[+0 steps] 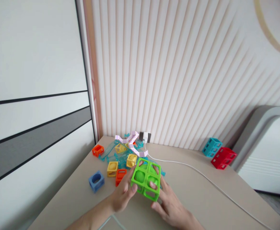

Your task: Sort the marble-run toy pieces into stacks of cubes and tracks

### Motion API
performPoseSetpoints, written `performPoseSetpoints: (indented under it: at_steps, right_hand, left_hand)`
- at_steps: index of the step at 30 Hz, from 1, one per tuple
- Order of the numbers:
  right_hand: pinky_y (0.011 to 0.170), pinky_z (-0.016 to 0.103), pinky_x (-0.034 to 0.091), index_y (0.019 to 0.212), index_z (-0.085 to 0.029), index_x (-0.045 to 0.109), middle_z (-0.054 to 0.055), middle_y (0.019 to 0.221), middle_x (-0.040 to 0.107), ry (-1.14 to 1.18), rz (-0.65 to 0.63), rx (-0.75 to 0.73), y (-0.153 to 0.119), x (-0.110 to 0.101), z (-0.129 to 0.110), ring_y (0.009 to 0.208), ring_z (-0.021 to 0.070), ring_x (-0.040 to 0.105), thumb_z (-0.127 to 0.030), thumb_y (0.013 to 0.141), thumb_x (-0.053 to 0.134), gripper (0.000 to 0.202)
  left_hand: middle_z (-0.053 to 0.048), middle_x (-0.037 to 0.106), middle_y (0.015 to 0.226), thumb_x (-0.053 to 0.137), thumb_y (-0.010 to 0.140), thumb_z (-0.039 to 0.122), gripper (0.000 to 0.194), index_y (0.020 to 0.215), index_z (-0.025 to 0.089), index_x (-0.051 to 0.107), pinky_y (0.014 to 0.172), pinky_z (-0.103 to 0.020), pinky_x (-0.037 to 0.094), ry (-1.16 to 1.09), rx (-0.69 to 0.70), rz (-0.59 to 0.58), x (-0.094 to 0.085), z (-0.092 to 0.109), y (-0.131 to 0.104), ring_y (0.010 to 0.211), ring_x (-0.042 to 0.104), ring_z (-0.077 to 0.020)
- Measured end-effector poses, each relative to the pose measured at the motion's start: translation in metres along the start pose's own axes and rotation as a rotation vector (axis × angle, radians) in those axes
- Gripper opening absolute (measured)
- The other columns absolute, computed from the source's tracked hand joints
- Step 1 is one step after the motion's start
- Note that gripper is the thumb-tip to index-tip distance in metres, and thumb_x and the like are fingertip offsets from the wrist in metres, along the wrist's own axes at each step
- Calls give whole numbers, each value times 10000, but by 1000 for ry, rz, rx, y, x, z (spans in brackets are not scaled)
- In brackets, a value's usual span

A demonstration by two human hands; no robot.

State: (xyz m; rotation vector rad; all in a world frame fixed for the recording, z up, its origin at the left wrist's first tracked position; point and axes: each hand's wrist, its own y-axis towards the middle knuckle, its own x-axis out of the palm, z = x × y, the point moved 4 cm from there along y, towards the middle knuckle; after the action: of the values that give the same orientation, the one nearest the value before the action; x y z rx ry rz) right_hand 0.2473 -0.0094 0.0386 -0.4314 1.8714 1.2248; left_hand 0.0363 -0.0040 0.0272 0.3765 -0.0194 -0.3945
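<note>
Between my two hands is a green block of joined cubes (146,178), raised and tilted above the table, with round openings and bulges on its faces. My left hand (123,191) grips its left side, thumb at the lower left edge. My right hand (167,203) grips the right side, one fingertip on the front face and the thumb low beside it. Just past my left hand lie an orange cube (120,175), a yellow cube (112,168) and another yellow cube (131,160). A blue cube (97,181) with a round hole rests farther left.
Clear teal track pieces (122,159) and a lilac zigzag piece (130,140) are heaped at the back. An orange cube (98,150) lies left of them. A teal block (212,147) and a red block (223,157) stand at right. A white cable (199,174) crosses the table (202,198).
</note>
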Motion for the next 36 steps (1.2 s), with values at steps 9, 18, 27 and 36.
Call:
performPoseSetpoints:
  at_steps: [9, 18, 27, 36]
  right_hand:
    - [1156, 419, 419, 1648, -309, 76, 1, 1717, -126, 71, 32, 11, -10, -4, 8, 1560, 300, 41, -543, 1064, 234, 650]
    - [1148, 444, 429, 1634, -394, 99, -3, 1727, -97, 107, 13, -74, -6, -8, 1, 1570, 308, 85, -543, 1065, 207, 598]
    - [1054, 436, 521, 1617, -462, 58, -5, 1716, -172, 88, 1, -86, 3, -9, -7, 1554, 344, 187, -572, 1050, 224, 601]
    - [985, 474, 564, 1609, -485, -1, -14, 1724, -120, 36, 33, -55, 4, -5, -8, 1528, 370, 271, -624, 1028, 230, 640]
  left_hand:
    - [-124, 563, 1505, 577, 982, 504, 589, 1525, 304, 465, 1186, -517, 345, -293, -60, -24, 3, 5, 6, 1405, 491, -341]
    - [-135, 634, 1397, 776, 793, 595, 781, 1474, 297, 536, 1097, -508, 444, -195, -54, -34, -1, -14, 9, 1256, 595, -350]
    - [-120, 614, 1382, 961, 602, 390, 1078, 1532, 350, 417, 827, -408, 597, -103, -251, -117, 6, -2, 3, 1097, 642, -336]
    - [-132, 522, 1450, 963, 599, 379, 1206, 1587, 398, 272, 795, -408, 587, -55, -149, -93, 8, 0, 2, 1001, 627, -282]
